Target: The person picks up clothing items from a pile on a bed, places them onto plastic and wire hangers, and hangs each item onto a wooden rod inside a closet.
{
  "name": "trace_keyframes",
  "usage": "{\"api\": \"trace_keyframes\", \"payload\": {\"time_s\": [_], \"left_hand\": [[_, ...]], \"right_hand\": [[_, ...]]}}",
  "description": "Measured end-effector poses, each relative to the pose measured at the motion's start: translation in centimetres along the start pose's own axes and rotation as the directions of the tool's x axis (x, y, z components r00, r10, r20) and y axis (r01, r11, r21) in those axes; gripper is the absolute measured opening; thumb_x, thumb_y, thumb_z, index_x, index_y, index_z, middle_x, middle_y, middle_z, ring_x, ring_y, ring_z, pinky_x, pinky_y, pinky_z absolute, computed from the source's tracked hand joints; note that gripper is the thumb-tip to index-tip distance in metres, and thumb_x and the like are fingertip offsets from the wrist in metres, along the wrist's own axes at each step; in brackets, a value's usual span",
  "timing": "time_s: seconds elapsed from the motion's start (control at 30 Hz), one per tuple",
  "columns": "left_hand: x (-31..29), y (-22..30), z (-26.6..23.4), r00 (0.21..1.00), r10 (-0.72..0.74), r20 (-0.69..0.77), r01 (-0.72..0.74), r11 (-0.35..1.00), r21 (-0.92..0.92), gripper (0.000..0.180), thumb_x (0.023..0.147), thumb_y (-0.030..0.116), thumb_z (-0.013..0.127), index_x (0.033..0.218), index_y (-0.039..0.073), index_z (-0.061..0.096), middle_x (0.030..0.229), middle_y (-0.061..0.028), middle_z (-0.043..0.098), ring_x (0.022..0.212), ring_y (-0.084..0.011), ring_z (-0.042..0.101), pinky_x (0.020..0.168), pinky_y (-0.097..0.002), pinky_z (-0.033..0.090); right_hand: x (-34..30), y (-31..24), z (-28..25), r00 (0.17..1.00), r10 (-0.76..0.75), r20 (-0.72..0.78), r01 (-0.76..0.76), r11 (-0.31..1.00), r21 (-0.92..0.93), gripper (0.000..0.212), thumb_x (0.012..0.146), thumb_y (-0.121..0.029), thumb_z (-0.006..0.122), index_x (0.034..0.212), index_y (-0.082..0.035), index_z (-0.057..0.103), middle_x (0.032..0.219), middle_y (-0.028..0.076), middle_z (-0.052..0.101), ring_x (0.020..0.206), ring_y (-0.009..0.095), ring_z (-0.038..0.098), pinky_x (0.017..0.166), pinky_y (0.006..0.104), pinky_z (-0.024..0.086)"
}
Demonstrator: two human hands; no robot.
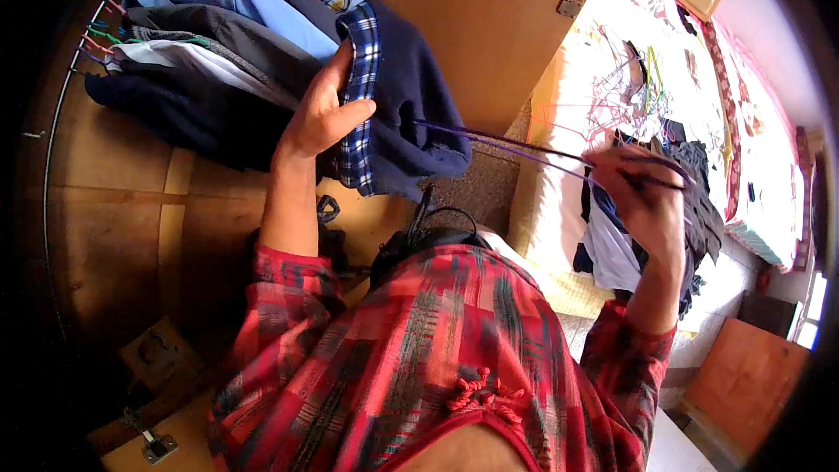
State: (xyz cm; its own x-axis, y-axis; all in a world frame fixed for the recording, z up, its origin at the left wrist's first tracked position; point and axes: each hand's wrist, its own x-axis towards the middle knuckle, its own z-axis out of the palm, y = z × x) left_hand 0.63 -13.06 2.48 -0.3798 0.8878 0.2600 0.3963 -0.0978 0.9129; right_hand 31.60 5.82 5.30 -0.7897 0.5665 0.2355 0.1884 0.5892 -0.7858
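In front of the open wardrobe, my left hand (325, 118) grips a dark blue garment (428, 87) by its blue-and-white plaid band (361, 79), thumb pressed on the band. My right hand (642, 192), smeared by motion, is closed around a thin purple clothes hanger (524, 147). The hanger stretches leftward from that hand, and its far end reaches the dark blue garment; how much of it lies inside the cloth is hidden.
Shirts and jackets (210, 13) hang from a metal rail (63, 87) at the left. A wooden wardrobe door (472, 26) stands at the far side. On the bed (546, 210) at the right lie a tangle of wire hangers (603, 92) and dark clothes (699, 183).
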Motion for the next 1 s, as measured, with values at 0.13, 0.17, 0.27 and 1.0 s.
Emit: {"api": "trace_keyframes", "payload": {"time_s": [0.13, 0.17, 0.27, 1.0], "left_hand": [[0.2, 1.4, 1.3, 0.999, -0.036, 0.036, 0.043, 0.981, -0.191, 0.078, 0.064, 0.006, 0.056, 0.136, -0.004, 0.027, 0.131, -0.0123, 0.041, 0.121, -0.0199, 0.038, 0.105, -0.0310, 0.024], [0.4, 0.3, 1.5, 0.998, -0.025, 0.065, 0.042, 0.963, -0.267, 0.080, 0.064, 0.006, 0.057, 0.137, -0.004, 0.025, 0.133, -0.0128, 0.039, 0.124, -0.0211, 0.036, 0.107, -0.0313, 0.020], [1.1, 1.4, 3.3, 0.984, -0.022, 0.176, 0.051, 0.985, -0.163, 0.081, 0.067, 0.008, 0.061, 0.137, -0.006, 0.023, 0.136, -0.0151, 0.037, 0.127, -0.0219, 0.034, 0.108, -0.0302, 0.019], [4.9, 4.2, 1.5, 0.998, -0.004, -0.059, 0.018, 0.973, 0.230, 0.028, 0.083, 0.028, 0.064, 0.076, 0.001, 0.062, 0.068, 0.0032, 0.056, 0.066, -0.0081, 0.047, 0.064, -0.0240, 0.038]], "right_hand": [[3.9, -1.2, 4.7, 0.989, -0.133, 0.063, 0.142, 0.978, -0.155, 0.015, 0.078, -0.016, 0.062, 0.088, -0.006, 0.067, 0.078, 0.017, 0.064, 0.067, 0.032, 0.062, 0.058, 0.0379, 0.050], [4.9, -1.4, 6.0, 0.988, -0.145, 0.059, 0.154, 0.964, -0.215, 0.016, 0.077, -0.019, 0.063, 0.086, -0.006, 0.066, 0.075, 0.018, 0.063, 0.066, 0.034, 0.061, 0.058, 0.0402, 0.049], [6.9, -3.2, 7.4, 0.977, -0.211, 0.038, 0.213, 0.943, -0.255, 0.018, 0.074, -0.022, 0.064, 0.081, -0.006, 0.064, 0.070, 0.017, 0.061, 0.064, 0.036, 0.060, 0.058, 0.0432, 0.048], [3.4, 10.7, 9.3, 0.976, -0.073, -0.204, 0.084, 0.995, 0.048, 0.036, 0.074, -0.009, 0.065, 0.108, -0.002, 0.057, 0.096, 0.016, 0.062, 0.089, 0.031, 0.060, 0.078, 0.0364, 0.047]]}}
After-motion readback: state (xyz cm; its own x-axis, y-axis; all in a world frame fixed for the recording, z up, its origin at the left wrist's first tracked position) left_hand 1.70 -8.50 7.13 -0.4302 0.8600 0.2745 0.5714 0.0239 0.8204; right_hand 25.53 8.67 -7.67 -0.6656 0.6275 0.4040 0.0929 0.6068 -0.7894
